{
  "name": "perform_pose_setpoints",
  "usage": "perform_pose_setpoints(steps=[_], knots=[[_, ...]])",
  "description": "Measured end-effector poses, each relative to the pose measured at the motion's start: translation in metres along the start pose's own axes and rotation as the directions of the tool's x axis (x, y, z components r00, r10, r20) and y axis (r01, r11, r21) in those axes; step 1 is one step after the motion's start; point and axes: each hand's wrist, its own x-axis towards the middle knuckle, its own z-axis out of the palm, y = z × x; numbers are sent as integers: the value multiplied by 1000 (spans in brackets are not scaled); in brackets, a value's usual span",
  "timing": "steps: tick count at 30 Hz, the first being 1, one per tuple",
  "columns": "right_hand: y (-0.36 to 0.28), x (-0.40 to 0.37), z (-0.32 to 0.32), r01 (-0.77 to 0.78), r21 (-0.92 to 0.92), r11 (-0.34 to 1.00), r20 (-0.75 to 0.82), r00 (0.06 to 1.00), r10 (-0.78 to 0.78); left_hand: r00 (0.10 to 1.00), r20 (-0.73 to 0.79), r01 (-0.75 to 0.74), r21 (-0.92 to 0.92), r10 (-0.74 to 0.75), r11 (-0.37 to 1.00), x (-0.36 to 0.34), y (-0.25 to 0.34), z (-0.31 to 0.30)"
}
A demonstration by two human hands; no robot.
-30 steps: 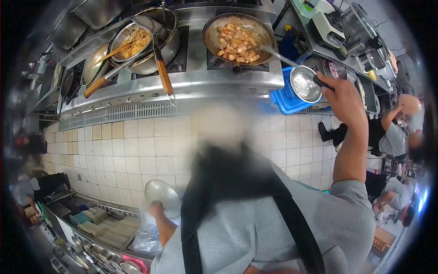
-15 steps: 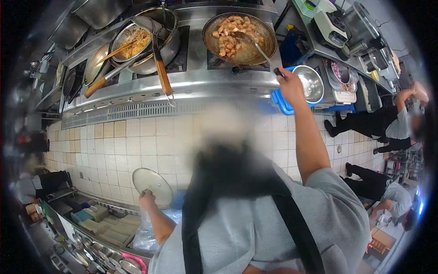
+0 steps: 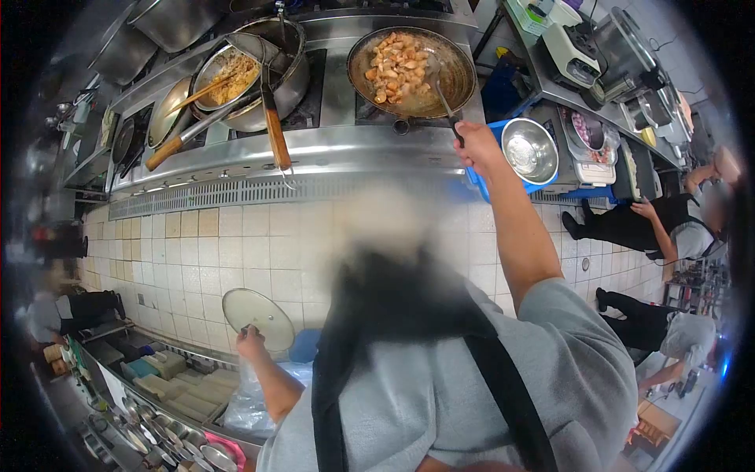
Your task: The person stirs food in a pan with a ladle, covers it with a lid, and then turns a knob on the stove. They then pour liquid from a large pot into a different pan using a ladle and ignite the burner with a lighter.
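Observation:
My right hand (image 3: 478, 147) grips the black handle of a spatula (image 3: 443, 96), though the exact shape of its head is partly lost against the pan. The tool's tip rests inside a wide dark pan (image 3: 464, 67) on the stove, at the right edge of a heap of browned chunks of food (image 3: 397, 63). Low on the left, my left hand (image 3: 250, 344) is closed on the knob of a round glass lid (image 3: 259, 311), held out over the tiled floor.
A steel bowl (image 3: 529, 149) sits on a blue container right of the stove. On the left burners, a large pot (image 3: 291, 90) carries a strainer with yellowish food and wooden-handled tools. Co-workers (image 3: 653, 224) stand at the right, and another person is at the far left.
The spatula has swung more upright and shifted to the right side of the food, which is now gathered toward the left. My right hand moved slightly left and down.

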Motion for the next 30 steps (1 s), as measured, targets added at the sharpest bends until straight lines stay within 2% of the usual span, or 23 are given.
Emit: perform_pose_setpoints(steps=[2, 5, 6, 7, 8, 9, 11, 12, 14, 15, 18, 20, 21, 23, 25, 27, 28, 30], knots=[[-15, -31, -6, 8, -26, 1000, -11, 1000, -9, 998, 65, -26, 67, 21, 997, -5, -4, -5], [-38, -55, -22, 127, -338, 933, -43, 988, -150, 999, 50, 3, 27, -4, 1000, -11, -14, -12], [-43, -51, -20, 121, -337, 934, -42, 989, -143, 999, 47, 5, 33, -6, 999, -15, -16, -15], [-49, -44, -17, 260, -517, 815, -47, 943, -331, 999, 48, 1, 51, -4, 999, -19, -16, -16], [-54, -36, -12, 365, -675, 641, -14, 862, -506, 999, 50, -4, 67, 0, 998, -22, -15, -15], [-60, -28, -4, 364, -673, 644, -18, 863, -506, 999, 52, -8, 70, 4, 998, -24, -15, -14], [-67, -18, 12, 336, -898, 285, 75, 754, -653, 999, 45, 26, 71, -29, 997, -25, -18, -14], [-65, -16, 14, 333, -898, 288, 71, 754, -653, 999, 47, 23, 73, -27, 997, -25, -20, -14], [-62, -13, 17, 246, -955, 166, 128, 847, -516, 998, 29, 53, 129, -57, 990, -22, -21, -12], [-58, -16, 12, 228, -969, 90, 149, 840, -521, 998, 30, 54, 128, -58, 990, -22, -20, -13], [-70, -56, -5, 161, -984, 77, 109, 882, -459, 996, 81, 20, 140, -31, 990, -26, -24, -18], [-69, -77, -30, 163, -987, 13, 127, 812, -569, 998, 58, 28, 105, -34, 994, -23, -29, -20], [-77, -96, -39, 196, -979, 65, 123, 805, -580, 998, 59, 31, 106, -37, 994, -19, -34, -24], [-99, -141, -55, 257, -959, 124, 131, 783, -608, 996, 78, -53, 311, 30, 949, -8, -42, -31], [-108, -175, -67, 281, -951, 131, 142, 769, -623, 999, 47, -21, 296, 7, 955, -7, -45, -32], [-110, -194, -72, 192, -932, 306, 37, 893, -448, 1000, 19, 10, 279, -16, 960, -2, -49, -33], [-103, -190, -71, 191, -932, 307, 35, 893, -450, 999, 49, -39, 350, 23, 936, 14, -62, -40], [-71, -169, -64, 198, -961, 194, 75, 859, -507, 995, 82, -91, 415, 63, 905, 28, -68, -41]])
